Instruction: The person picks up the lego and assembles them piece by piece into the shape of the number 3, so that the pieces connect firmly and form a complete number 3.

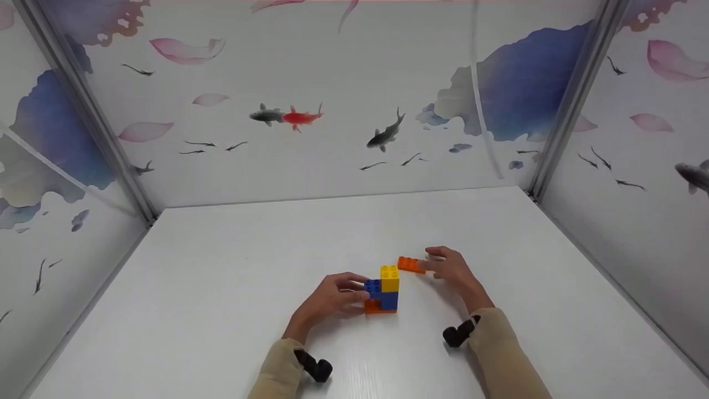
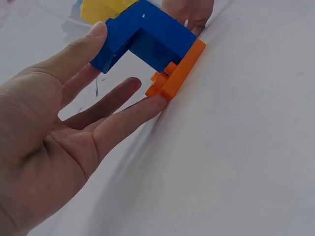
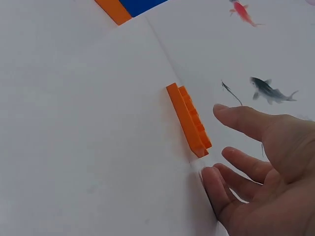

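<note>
Head view: left hand [image 1: 331,297], fingers apparently pinching the upper blue overhang [image 1: 373,286] (far side hidden), holds an upright blue-and-yellow stack [image 1: 390,300] on an orange base [image 1: 381,311], on the bench [image 1: 221,332]. Beyond, rightward, loose orange brick [image 1: 409,264] flat, studs up; right hand [image 1: 453,270], fingers spread at its near end, likely fetching it; next move calls for a pinch across its sides.

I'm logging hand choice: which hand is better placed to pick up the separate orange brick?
Probably the right hand: it holds nothing and is right beside the brick. The left hand is farther away and holds the stack.
</note>
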